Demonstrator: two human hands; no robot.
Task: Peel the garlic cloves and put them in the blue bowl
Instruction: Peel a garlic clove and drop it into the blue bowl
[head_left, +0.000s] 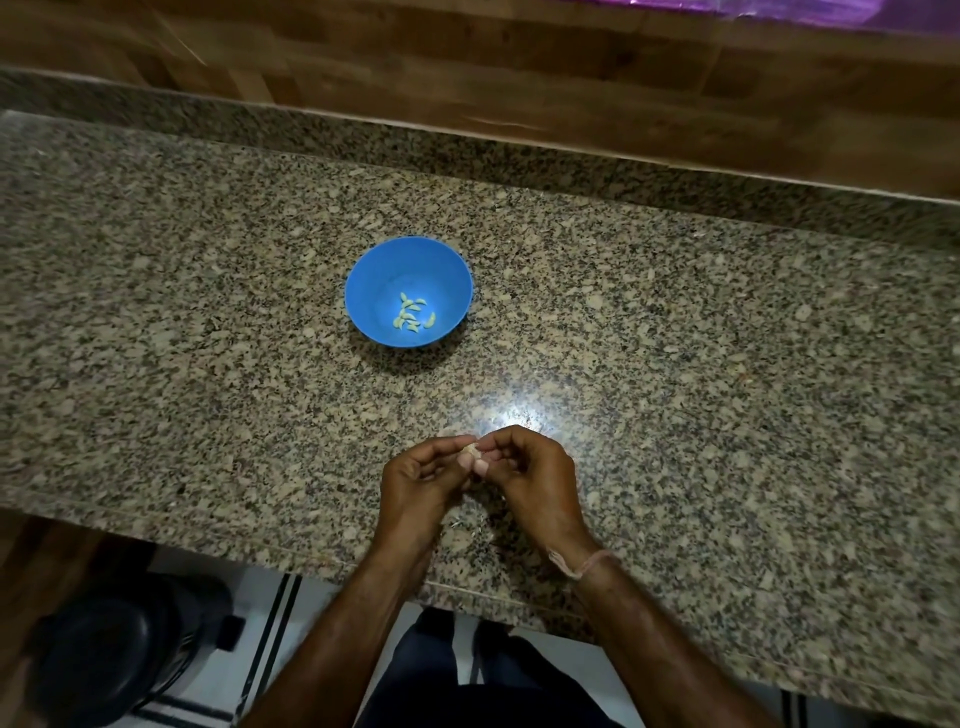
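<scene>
Head view: a speckled granite countertop (208, 312) is seen from above, backed by wood-grain panelling (467, 62).
Floor, lower left: a black rounded object (119, 644) is seen below the counter edge; what it is cannot be told.
Blue bowl (409, 260): it is set upright on the countertop, left of centre and well beyond the hands.
Peeled garlic cloves (413, 314): a small cluster of pale cloves is gathered at the bottom of the blue bowl.
Left hand (421, 478): the fingers are curled inward, and the garlic clove is pinched at their tips.
Garlic clove (470, 453): it is held above the near part of the countertop, between the fingertips of both hands; it is small and partly hidden, so how much skin is left cannot be told.
Right hand (530, 473): the fingers are curled, and the same clove is pinched from the other side.
Wrist thread (582, 564): a pale string is tied around the right wrist.
Top right: a purple shiny surface (779, 10) is cut off by the frame edge.
</scene>
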